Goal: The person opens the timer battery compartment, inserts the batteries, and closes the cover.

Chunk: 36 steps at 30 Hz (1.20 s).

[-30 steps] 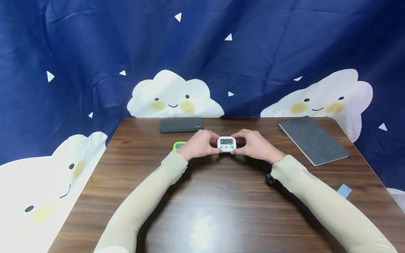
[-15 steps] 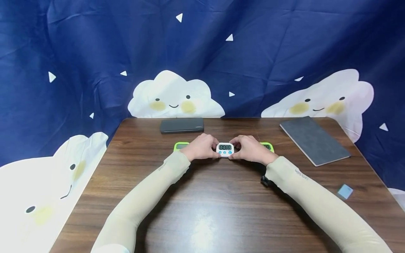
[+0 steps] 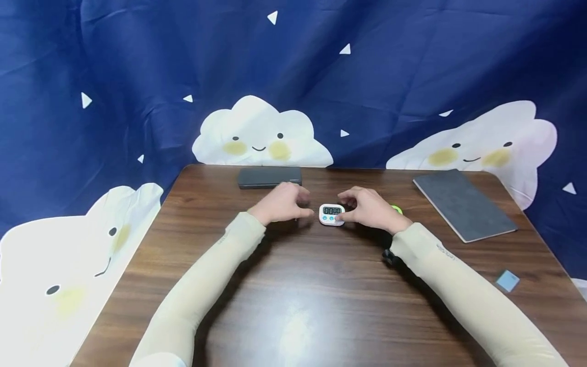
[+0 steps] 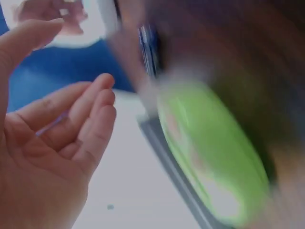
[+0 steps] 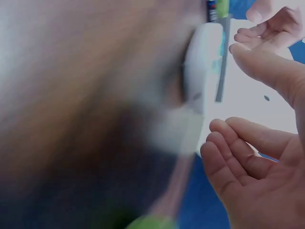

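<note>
On the wooden table [image 3: 293, 265] sits a white digital timer [image 3: 329, 220] with blue buttons, its display reading zeros. To its left is my left hand [image 3: 282, 203], fingers and thumb parted with nothing between them. My right hand [image 3: 370, 209] is at the timer's right side, its thumb overlapping the timer's corner in the head view. In the right wrist view the right fingers [image 5: 243, 160] are spread from the thumb, and the white timer [image 5: 202, 67] stands apart from them. A blurred green timer [image 4: 214, 152] lies by the left hand; the head view hides it.
Behind the right wrist shows a bit of another green timer [image 3: 397, 209]. A dark flat case [image 3: 263, 177] lies at the back left, a grey notebook [image 3: 465, 205] at the back right. A small light blue block [image 3: 507, 281] is near the right forearm.
Both hands held the white timer by its sides and lowered it to the table. Now they have let go, and the left hand has drawn away leftward. The head view has shifted slightly.
</note>
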Each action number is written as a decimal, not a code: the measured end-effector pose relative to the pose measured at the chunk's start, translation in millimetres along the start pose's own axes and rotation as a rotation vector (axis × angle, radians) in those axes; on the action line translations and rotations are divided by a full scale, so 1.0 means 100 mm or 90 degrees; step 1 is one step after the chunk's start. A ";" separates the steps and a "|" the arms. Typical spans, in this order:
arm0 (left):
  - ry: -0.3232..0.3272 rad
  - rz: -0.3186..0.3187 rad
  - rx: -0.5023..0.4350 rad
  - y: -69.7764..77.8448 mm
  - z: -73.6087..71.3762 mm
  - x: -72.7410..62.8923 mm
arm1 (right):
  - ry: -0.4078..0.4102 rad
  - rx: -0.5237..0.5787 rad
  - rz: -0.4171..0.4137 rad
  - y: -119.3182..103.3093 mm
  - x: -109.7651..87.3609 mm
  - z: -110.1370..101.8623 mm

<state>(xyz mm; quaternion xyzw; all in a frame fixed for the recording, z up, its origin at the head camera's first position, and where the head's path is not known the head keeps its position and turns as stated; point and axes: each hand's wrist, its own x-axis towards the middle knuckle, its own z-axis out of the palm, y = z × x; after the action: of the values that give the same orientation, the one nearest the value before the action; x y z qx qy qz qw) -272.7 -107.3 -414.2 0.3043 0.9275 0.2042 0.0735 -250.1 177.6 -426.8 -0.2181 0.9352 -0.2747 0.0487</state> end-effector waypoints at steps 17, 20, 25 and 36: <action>-0.016 -0.015 -0.038 -0.71 -0.17 -0.50 | -0.072 0.047 -0.044 -0.72 0.59 0.48; -0.018 0.005 -0.024 -0.68 -0.15 -0.49 | -0.070 0.056 -0.076 -0.49 0.75 0.67; -0.022 0.012 0.017 -0.67 -0.12 -0.48 | -0.058 0.038 -0.089 -0.17 0.99 1.00; -0.035 0.031 0.037 -0.61 -0.04 -0.36 | -0.037 -0.033 -0.050 -0.03 0.99 1.09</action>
<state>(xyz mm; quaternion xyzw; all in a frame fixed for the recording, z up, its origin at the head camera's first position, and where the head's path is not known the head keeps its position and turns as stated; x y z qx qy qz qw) -277.6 -174.7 -435.8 0.3342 0.9230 0.1706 0.0850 -315.0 78.3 -514.1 -0.2637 0.9309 -0.2455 0.0597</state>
